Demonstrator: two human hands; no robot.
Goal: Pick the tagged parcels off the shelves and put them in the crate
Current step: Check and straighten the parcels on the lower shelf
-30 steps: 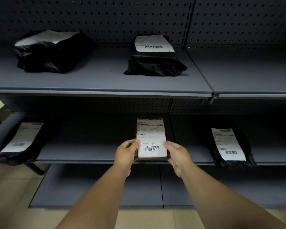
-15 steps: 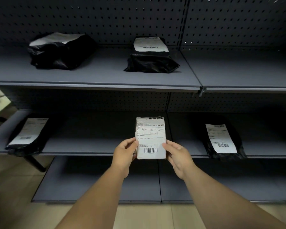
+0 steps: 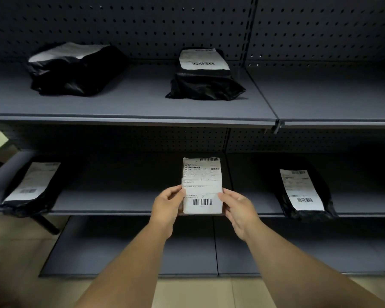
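Note:
A small flat parcel point(image 3: 202, 181) with a white shipping label and barcode is held up in front of the middle shelf. My left hand point(image 3: 168, 204) grips its lower left edge and my right hand point(image 3: 237, 206) grips its lower right edge. Two black bagged parcels lie on the upper shelf, one at the left point(image 3: 76, 70) and one in the middle point(image 3: 206, 78) with its label facing up. Two more black labelled parcels lie on the middle shelf, far left point(image 3: 29, 187) and right point(image 3: 305, 194). No crate is in view.
The grey metal shelving point(image 3: 131, 112) has a pegboard back point(image 3: 142, 25) and a low bottom shelf point(image 3: 129, 252). Beige tiled floor point(image 3: 13, 252) shows below and to the left. A dark shelf leg point(image 3: 46, 224) stands at the lower left.
The parcel has risen a little off the middle shelf edge and tilted more upright toward me, both hands still holding it. The view has shifted slightly.

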